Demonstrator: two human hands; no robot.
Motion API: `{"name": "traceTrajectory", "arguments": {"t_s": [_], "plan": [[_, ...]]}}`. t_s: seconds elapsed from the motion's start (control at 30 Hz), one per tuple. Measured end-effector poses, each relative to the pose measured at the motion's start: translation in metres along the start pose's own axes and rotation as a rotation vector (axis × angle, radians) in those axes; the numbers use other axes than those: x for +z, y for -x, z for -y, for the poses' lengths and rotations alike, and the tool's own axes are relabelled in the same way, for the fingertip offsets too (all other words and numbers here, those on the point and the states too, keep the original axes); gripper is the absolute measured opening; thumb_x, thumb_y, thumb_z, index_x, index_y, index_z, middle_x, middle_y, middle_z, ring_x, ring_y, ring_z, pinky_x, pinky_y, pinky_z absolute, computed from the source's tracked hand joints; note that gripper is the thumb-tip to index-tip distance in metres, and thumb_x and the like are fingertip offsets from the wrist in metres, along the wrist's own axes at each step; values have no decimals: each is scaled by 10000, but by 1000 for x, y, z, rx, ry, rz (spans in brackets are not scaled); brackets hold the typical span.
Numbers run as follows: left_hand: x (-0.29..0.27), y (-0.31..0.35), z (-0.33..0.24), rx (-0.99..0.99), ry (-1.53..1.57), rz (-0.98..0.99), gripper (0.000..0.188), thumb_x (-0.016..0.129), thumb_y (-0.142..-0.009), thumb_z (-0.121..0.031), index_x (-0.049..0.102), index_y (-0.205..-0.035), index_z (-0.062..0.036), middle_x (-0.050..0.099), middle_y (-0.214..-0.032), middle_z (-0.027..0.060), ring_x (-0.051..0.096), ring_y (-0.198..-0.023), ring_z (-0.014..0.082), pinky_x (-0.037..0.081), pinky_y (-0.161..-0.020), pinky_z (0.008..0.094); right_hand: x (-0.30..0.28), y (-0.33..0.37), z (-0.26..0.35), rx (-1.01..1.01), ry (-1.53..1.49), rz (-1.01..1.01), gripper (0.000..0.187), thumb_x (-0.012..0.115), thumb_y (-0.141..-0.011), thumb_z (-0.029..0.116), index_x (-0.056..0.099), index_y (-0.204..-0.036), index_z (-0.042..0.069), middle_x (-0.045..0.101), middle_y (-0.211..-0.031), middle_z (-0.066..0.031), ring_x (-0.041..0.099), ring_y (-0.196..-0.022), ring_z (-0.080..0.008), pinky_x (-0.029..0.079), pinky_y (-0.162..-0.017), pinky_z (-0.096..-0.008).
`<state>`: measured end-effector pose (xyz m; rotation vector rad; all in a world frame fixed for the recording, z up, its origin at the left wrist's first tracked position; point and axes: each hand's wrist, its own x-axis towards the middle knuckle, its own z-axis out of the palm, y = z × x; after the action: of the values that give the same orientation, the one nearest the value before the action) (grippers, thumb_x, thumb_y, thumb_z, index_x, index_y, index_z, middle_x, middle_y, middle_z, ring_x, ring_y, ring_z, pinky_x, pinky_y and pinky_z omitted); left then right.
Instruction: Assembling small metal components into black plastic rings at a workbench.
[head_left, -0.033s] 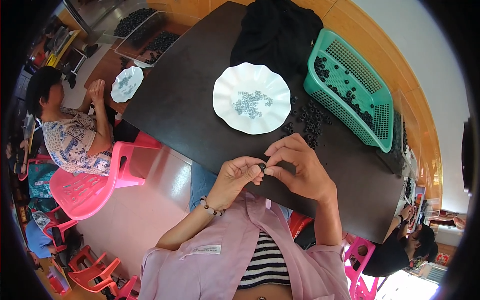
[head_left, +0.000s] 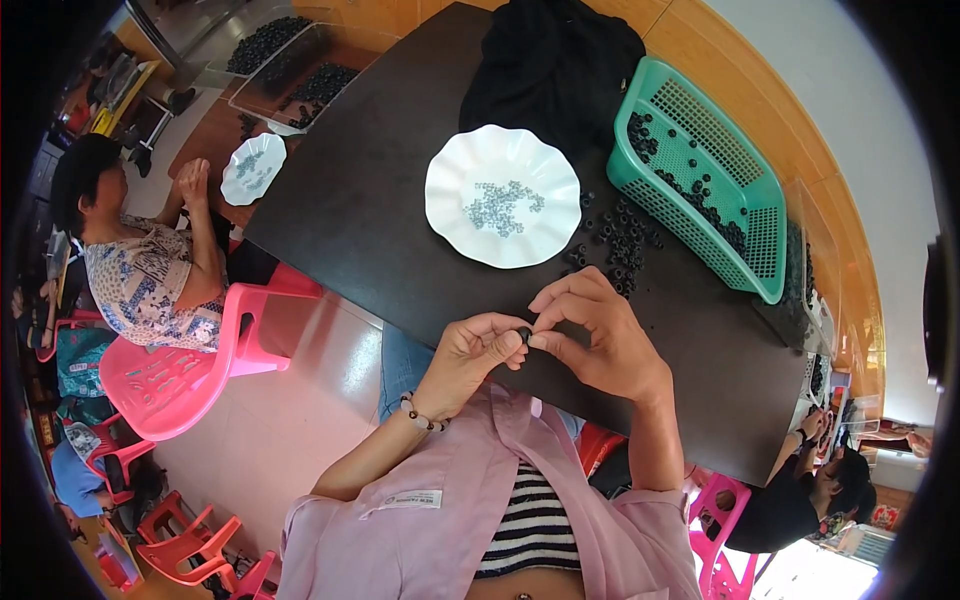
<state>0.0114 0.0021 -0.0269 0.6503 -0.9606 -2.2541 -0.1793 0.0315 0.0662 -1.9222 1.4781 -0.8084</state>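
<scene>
My left hand (head_left: 470, 350) pinches a small black round part (head_left: 525, 336) between thumb and fingers, just over the table's near edge. From the other side, the thumb and index fingertip of my right hand (head_left: 595, 335) meet at the same part; whether a smaller piece sits between them is hidden. Beyond my hands lies a white scallop-edged plate (head_left: 455, 220) with many small clear pieces (head_left: 505, 207) in its middle. Loose black parts (head_left: 622, 240) of the same sort are scattered to the right of the plate.
At the far right a green plastic basket (head_left: 690, 225) holds more black parts. Black cloth (head_left: 550, 70) is heaped at the dark table's (head_left: 340, 190) far side. A co-worker (head_left: 150, 240) sits left by a smaller white plate (head_left: 232, 188); another person (head_left: 800, 500) is lower right. A pink chair (head_left: 180, 380) stands left.
</scene>
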Motion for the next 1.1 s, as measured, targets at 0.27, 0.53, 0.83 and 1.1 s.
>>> {"name": "traceTrajectory", "arguments": {"t_s": [0.27, 0.53, 0.83, 1.1], "plan": [[2, 0, -1, -3, -64, 21, 261, 625, -935, -179, 632, -1107, 17, 652, -865, 48, 587, -753, 100, 489, -722, 238, 6, 4, -8, 97, -56, -17, 215, 767, -746, 75, 640, -920, 68, 633, -931, -28, 537, -878, -184, 436, -771, -298], [3, -5, -2, -76, 18, 31, 292, 606, -944, -238, 616, -1101, 8, 627, -853, 34, 565, -763, 96, 471, -723, 233, 2, 13, -15, 89, -107, -95, 216, 747, -764, 89, 641, -947, 45, 629, -885, -56, 559, -835, -225, 458, -735, -324], [13, -14, 0, -198, 242, 110, 251, 534, -985, -239, 588, -1075, -10, 570, -856, 10, 529, -783, 83, 458, -736, 241, -47, 73, -57, 408, -36, -424, 151, 696, -820, 81, 679, -955, 13, 660, -875, -71, 588, -798, -140, 467, -749, -275], [11, -16, 2, -204, 291, 98, 287, 556, -973, -266, 594, -1093, -8, 565, -876, 10, 531, -793, 98, 451, -735, 257, -67, 114, -93, 584, 118, -506, 157, 661, -850, 89, 665, -975, -4, 655, -844, -105, 592, -746, -155, 473, -699, -278]]}}
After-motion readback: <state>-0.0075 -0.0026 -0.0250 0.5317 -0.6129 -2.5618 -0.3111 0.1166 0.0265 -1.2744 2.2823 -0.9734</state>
